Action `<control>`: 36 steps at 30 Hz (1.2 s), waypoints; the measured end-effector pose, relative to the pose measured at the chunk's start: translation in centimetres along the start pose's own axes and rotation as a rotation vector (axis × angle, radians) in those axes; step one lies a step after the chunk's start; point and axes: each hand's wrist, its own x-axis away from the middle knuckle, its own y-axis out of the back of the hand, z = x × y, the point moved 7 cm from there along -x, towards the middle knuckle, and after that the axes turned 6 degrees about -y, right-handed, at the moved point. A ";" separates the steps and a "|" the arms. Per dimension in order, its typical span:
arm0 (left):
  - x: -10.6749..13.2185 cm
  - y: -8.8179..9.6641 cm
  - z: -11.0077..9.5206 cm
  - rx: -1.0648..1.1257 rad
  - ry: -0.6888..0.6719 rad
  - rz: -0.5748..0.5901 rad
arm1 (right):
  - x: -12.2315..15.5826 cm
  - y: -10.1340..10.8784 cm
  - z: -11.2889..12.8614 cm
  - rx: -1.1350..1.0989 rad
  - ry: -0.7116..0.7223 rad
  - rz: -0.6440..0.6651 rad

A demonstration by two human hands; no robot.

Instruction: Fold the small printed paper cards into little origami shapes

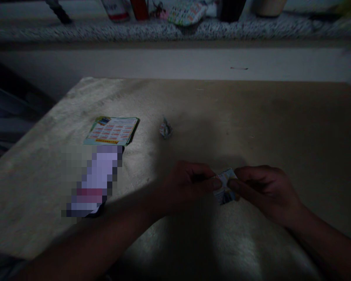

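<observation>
Nearest to me, toward the near edge of the desk [280, 117] and a little right of its middle, my two hands meet over a small printed paper [224, 188]. My left hand [190, 184] is curled nearly closed, thumb and fingertips pinching the paper's left side. My right hand [266, 191] is curled the same way and pinches the right side. The paper sits between them, just above the desktop. The light is too dim for me to tell how it is folded.

Further left, near the desk's left edge, lies a flat object [93, 181] too blurred to make out. Just beyond it, almost touching its far end, is a stack of printed sheets [112, 130], lying flat and turned slightly askew. To the right of the stack, about the middle of the desk, rests a small folded scrap [165, 128], well apart from my hands.

Past the desk's far edge runs a speckled ledge [76, 29]. On it stand a white container [115, 9] with a red band, a red container [139, 8] beside it, a printed pouch [187, 13], a dark container [232, 9] and a pale pot [269, 6]. All are cut off by the top of the view, so I cannot tell what they hold.
</observation>
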 end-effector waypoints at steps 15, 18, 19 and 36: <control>-0.2 0.4 0.8 0.043 0.117 0.050 | 0.2 0.1 0.5 -0.021 0.017 0.022; -0.2 0.9 0.7 0.039 0.136 0.004 | 0.1 0.2 0.3 -0.011 0.006 0.021; -0.2 1.0 0.6 0.049 0.124 0.000 | 0.1 0.2 0.2 -0.011 0.003 0.019; 0.1 0.1 -0.4 -0.104 0.022 0.127 | 0.1 -0.1 0.0 -0.062 -0.012 0.034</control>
